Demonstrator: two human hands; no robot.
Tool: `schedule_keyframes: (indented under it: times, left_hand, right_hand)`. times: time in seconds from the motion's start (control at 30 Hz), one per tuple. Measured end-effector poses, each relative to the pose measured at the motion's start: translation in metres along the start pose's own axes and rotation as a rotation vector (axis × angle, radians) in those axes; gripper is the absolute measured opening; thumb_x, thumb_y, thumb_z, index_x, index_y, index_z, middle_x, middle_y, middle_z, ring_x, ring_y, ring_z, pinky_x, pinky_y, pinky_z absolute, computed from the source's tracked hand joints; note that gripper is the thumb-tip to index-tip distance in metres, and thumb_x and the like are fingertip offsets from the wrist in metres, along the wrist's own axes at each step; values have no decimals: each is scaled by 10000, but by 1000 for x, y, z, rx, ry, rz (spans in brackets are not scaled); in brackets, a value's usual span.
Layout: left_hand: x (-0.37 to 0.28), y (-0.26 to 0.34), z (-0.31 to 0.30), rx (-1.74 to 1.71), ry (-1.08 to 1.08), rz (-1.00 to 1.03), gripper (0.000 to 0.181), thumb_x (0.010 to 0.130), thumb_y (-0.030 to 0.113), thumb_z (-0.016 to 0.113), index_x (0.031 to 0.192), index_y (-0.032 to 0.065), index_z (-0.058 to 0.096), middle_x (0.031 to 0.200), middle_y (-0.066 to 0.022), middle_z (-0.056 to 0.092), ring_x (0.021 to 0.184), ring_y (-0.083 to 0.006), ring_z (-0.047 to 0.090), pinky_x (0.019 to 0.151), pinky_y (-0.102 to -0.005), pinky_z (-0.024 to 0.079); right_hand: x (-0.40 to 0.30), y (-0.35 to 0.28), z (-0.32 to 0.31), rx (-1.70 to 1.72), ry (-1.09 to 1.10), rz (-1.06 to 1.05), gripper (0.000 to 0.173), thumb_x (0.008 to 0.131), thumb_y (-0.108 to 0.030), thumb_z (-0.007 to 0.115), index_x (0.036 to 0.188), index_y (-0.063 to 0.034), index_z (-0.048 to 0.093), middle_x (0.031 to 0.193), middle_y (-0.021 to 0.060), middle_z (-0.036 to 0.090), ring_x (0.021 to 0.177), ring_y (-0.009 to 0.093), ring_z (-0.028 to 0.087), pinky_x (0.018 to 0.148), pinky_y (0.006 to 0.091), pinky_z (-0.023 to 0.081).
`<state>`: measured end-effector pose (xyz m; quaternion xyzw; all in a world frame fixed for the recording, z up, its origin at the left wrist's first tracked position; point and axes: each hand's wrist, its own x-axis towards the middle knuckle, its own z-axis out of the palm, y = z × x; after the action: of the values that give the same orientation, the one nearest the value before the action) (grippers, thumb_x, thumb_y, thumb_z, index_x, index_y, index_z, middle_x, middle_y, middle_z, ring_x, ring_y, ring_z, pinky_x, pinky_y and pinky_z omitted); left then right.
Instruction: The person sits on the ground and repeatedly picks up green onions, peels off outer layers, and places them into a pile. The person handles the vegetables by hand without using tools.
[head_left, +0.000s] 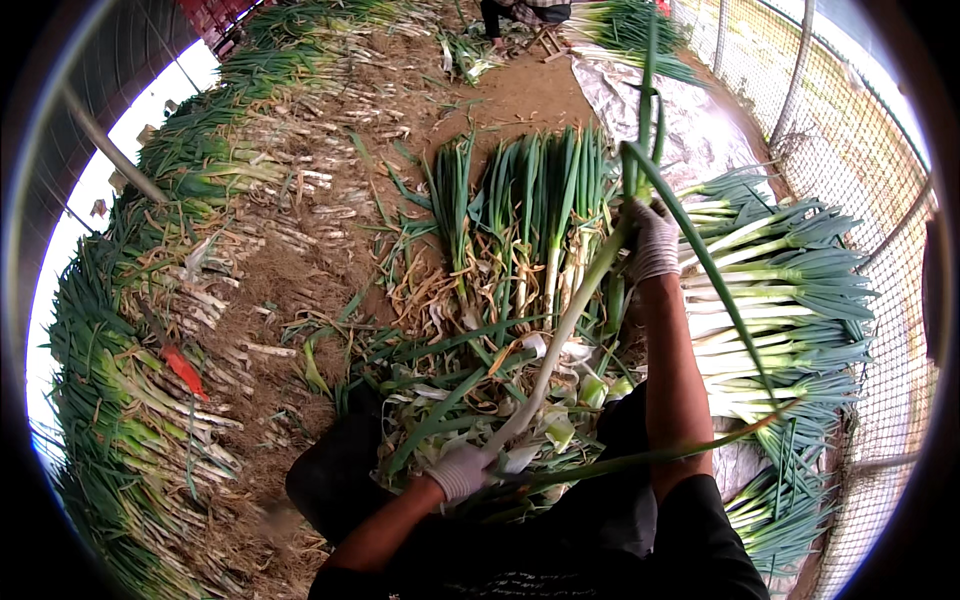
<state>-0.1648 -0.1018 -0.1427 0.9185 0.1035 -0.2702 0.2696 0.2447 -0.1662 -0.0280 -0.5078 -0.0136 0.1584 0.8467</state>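
Observation:
A long green onion (574, 315) with a pale stalk lies slantwise between my two gloved hands. Low in the view, my left hand (463, 471) is closed around the stalk's lower end. Farther up, my right hand (655, 238) grips the green upper part, and its long leaves stick up and bend over to the right past my forearm. Under the stalk lies a heap of stripped leaves and peelings (427, 442). Just beyond the heap, several untrimmed green onions (551, 195) lie side by side, leaf tops pointing away from me.
Cleaned green onions (772, 300) are stacked at the right, partly on a pale sheet (675, 112), beside a mesh fence (885, 225). A long row of unpeeled onions (120, 405) curves along the left, with a red-orange object (183, 371) on it. A person (525, 11) crouches at the far end.

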Motion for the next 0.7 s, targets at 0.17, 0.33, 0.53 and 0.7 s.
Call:
schedule_keyframes:
  times: [0.17,0.33,0.53,0.7]
  left_hand:
    - [-22,-89,107,-2,-335,-311,374,728,257,650,1052,72,643,1026,-204,643,1019,-365,603,887,-428,466]
    - [-16,-56,31,25,-35,-443,381,766,237,625,1106,65,616,1025,-213,641,981,-370,614,844,-433,485]
    - [46,87,-129,-551,660,123,302,887,173,616,1127,-7,586,909,-147,682,788,-185,671,658,-307,550]
    - [63,95,-126,-756,659,60,277,901,145,599,1116,-29,605,873,-120,684,742,-143,648,660,-284,539]
  right_hand:
    - [21,-21,-36,-22,87,-140,242,840,-237,643,969,-39,588,718,66,603,590,183,577,540,313,489]
    - [-3,-21,-15,106,-52,-10,188,829,-123,637,985,-33,581,802,72,621,676,173,570,562,300,491]
    - [-6,5,-3,152,-142,26,190,858,-78,590,1032,-3,576,809,87,626,652,201,600,589,317,522]
    - [-19,1,8,180,-110,108,156,854,-106,615,961,7,615,753,83,619,607,204,595,577,315,516]
